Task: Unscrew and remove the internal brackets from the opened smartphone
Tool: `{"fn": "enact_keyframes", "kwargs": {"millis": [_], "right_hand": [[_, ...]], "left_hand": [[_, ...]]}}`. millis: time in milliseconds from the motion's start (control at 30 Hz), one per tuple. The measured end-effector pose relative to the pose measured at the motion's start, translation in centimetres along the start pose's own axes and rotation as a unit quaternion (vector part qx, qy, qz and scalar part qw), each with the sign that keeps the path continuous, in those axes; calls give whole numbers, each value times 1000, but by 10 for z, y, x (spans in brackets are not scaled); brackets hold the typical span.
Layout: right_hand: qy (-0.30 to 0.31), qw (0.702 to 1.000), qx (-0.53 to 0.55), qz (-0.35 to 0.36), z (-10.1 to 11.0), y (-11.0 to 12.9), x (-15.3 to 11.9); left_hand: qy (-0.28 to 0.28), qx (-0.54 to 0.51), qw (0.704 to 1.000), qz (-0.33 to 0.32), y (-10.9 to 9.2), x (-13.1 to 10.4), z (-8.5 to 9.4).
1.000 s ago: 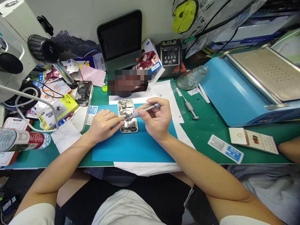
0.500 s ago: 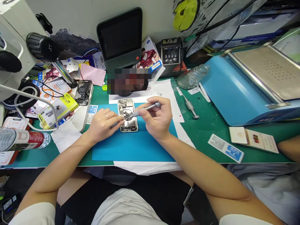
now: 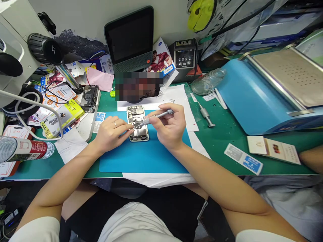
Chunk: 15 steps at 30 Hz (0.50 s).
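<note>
An opened phone (image 3: 140, 134) with bare inner parts lies upright on a blue mat (image 3: 141, 158). My right hand (image 3: 173, 131) grips a grey screwdriver (image 3: 158, 117), its shaft slanting down to the left over the middle of the phone. At the phone's left edge, my left hand (image 3: 111, 132), with a ring on one finger, has its fingertips pinched together close to the screwdriver's tip. Whatever sits between those fingertips is too small to make out. A second screwdriver (image 3: 206, 116) rests on the green table to the right of my right hand.
On the left are a microscope stand (image 3: 70, 79), a yellow battery box (image 3: 63, 119), another opened phone (image 3: 90, 97) and a plastic bottle (image 3: 27, 150). A screen device (image 3: 130, 40) stands behind. To the right are a glass jar (image 3: 208, 82), a blue machine (image 3: 242, 97) and another person's arm (image 3: 311, 159).
Both hands and the screwdriver keep almost the same place over the phone. The whole view has shifted very slightly.
</note>
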State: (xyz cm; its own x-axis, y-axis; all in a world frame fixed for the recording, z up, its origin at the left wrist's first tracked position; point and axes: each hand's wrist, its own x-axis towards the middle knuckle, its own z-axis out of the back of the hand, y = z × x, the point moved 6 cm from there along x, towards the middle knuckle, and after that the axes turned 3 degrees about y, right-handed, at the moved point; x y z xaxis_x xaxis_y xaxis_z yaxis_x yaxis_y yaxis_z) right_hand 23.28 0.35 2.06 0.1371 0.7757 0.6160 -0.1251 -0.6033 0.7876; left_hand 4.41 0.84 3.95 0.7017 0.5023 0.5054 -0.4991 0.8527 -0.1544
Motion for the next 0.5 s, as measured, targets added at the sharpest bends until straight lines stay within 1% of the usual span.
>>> {"fn": "enact_keyframes", "kwargs": {"millis": [100, 300, 500], "right_hand": [[-2, 1000, 5, 10, 0, 0, 0], [-1, 1000, 3, 10, 0, 0, 0], [3, 1000, 11, 19, 0, 1, -1]], "left_hand": [[-4, 2, 1000, -4, -1, 0, 0], [-35, 6, 999, -25, -4, 1, 4], [-32, -3, 999, -1, -2, 1, 5]]}}
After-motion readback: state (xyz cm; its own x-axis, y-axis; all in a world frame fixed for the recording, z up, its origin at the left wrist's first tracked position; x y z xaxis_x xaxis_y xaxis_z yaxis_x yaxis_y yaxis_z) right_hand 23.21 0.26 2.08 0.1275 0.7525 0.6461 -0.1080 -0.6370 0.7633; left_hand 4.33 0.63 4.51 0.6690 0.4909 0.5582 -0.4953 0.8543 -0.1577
